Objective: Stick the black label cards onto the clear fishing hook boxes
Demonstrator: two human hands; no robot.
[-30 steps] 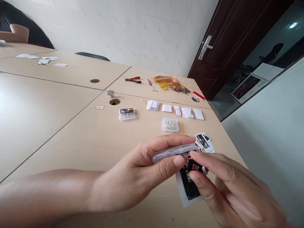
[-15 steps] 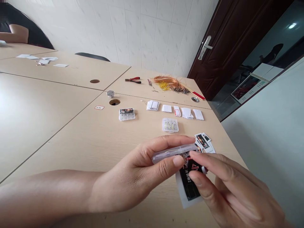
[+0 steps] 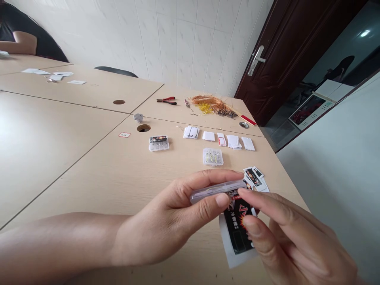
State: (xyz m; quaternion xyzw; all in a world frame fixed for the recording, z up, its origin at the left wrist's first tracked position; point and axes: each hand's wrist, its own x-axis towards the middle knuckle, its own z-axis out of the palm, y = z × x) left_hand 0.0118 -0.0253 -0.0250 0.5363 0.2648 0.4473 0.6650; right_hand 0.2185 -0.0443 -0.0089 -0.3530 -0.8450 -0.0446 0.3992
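Observation:
My left hand grips a small clear plastic box, thumb in front and fingers along its far side. A black label sticker with red and white printing, on a pale backing sheet, hangs below the box edge, its upper end by my left thumb. My right hand has its index finger and thumb at the label's right edge; its other fingers are curled and partly hidden. Beyond lie more black printed labels and a closed clear box with small yellowish and metallic pieces inside.
Another box bears a black label. Stacks of white cards, red-handled pliers, a bundle of orange strands and a crumpled silvery lump lie farther back. A round hole pierces the table. Another person's arm shows far left.
My right thumb has shifted right and slightly down along the label, uncovering more of its printing. The label and backing hang slightly lower. My left hand keeps its hold on the box.

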